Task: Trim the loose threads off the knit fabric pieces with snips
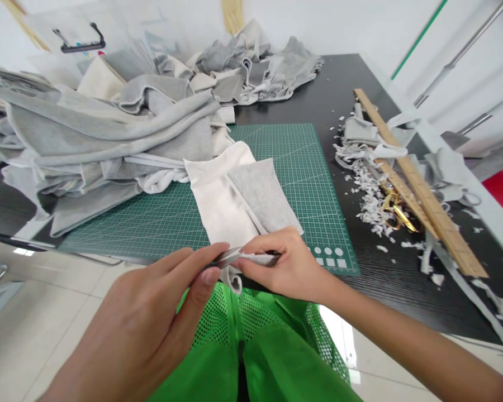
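Observation:
Just over the table's near edge, my left hand (167, 304) pinches the edge of a small folded piece of grey and white fabric (257, 258) between thumb and fingers. My right hand (287, 262) grips the same piece from the other side, thumb below and fingers above. The two hands' fingertips almost meet. A short rolled end of cloth (233, 281) hangs below them. Beyond my hands, a white fabric piece (218, 195) lies on the green cutting mat (318, 195), with a grey fabric piece (268, 192) partly over it.
A large heap of grey fabric (109, 128) covers the left and back of the black table (339, 72). On the right lie wooden rulers (423, 190), gold-handled scissors (398, 212) and white scraps (375, 215). A clear plastic box (46, 33) stands at the back left.

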Demonstrator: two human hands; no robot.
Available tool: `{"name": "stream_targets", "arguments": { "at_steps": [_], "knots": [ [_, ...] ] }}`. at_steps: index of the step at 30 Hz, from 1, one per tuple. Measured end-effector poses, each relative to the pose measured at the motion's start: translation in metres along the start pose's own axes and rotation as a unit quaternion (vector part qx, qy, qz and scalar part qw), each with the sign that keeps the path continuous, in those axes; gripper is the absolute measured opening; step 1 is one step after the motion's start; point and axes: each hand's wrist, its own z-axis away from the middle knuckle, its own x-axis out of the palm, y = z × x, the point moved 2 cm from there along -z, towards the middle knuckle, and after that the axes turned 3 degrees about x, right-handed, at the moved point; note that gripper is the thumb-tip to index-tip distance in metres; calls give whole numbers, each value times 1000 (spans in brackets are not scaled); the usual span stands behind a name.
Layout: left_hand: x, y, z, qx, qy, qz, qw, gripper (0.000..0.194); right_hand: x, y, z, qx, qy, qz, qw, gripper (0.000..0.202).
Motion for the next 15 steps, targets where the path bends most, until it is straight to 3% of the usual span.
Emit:
{"name": "stream_targets", "arguments": {
  "at_steps": [8,15],
  "knots": [
    [4,-5,10,2,19,-52,998,33,-1,-3,1,-13,13,-15,1000,17],
    [0,-2,0,10,43,-27,999,29,0,-6,-1,-50,32,-16,998,11]
  ]
}}
